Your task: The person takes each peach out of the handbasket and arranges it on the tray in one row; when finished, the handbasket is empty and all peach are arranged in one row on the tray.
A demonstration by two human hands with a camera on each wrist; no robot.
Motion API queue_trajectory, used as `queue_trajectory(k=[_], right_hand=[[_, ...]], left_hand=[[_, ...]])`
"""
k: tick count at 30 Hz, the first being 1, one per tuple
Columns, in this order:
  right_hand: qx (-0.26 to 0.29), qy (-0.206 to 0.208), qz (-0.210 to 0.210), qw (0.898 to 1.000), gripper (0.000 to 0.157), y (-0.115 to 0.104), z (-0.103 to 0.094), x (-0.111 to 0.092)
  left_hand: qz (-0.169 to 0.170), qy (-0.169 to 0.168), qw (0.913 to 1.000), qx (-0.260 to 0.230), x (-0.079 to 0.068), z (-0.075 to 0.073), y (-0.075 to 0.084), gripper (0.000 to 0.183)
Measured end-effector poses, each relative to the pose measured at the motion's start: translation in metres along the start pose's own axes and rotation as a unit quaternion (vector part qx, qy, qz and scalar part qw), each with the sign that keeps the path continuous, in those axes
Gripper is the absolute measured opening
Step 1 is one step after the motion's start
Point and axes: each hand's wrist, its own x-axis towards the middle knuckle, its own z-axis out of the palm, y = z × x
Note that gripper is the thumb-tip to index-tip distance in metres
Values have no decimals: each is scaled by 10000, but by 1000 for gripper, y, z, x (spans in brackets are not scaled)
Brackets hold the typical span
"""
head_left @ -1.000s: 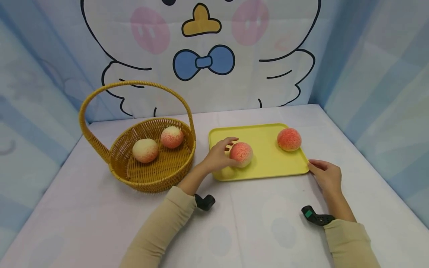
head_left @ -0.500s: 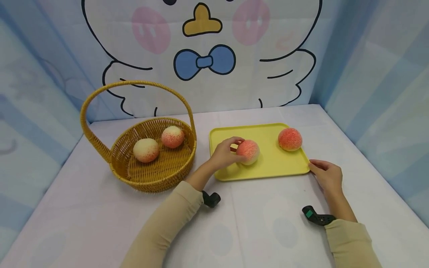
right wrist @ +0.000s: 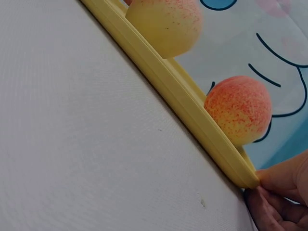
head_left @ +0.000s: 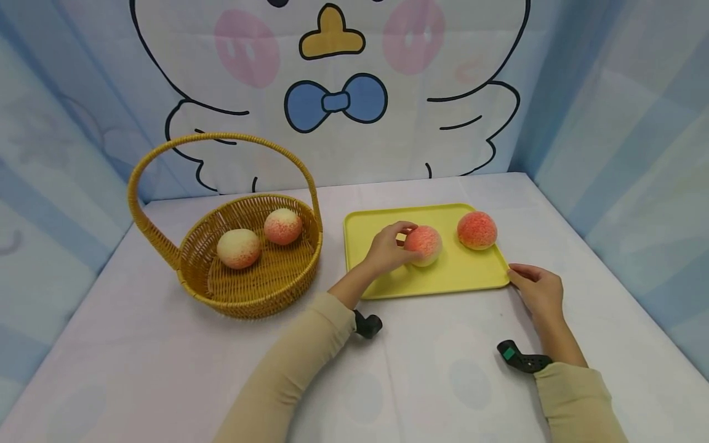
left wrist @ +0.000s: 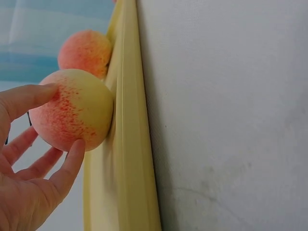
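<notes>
My left hand [head_left: 386, 251] grips a pink-and-cream peach [head_left: 425, 246] over the middle of the yellow tray [head_left: 471, 271]. In the left wrist view the thumb lies along the top of this peach [left wrist: 77, 110] and the fingertips curl against its underside. A redder second peach [head_left: 477, 231] sits at the tray's right end, apart from the held one. My right hand [head_left: 540, 290] pinches the tray's near right corner. Close up in the right wrist view, thumb and fingers of that hand [right wrist: 284, 180] meet at the tray rim [right wrist: 168, 94].
A woven basket [head_left: 249, 306] with a tall arched handle [head_left: 221, 136] stands left of the tray. Inside lie a cream peach [head_left: 239, 248] and a pinker peach [head_left: 283, 226]. A cartoon-printed cloth backdrop [head_left: 343, 154] rises behind the white-covered table [head_left: 421, 381].
My left hand has carried the peach to the right along the tray, from near its left end to the middle. The right hand stays at the tray corner.
</notes>
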Motion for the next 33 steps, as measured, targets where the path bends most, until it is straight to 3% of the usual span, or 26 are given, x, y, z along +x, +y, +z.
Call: queue_trajectory(k=[33], right_hand=[[69, -54, 4, 10000, 43, -3, -2, -4]], left_hand=[[-28, 685, 9976, 114, 21, 41, 16, 51]])
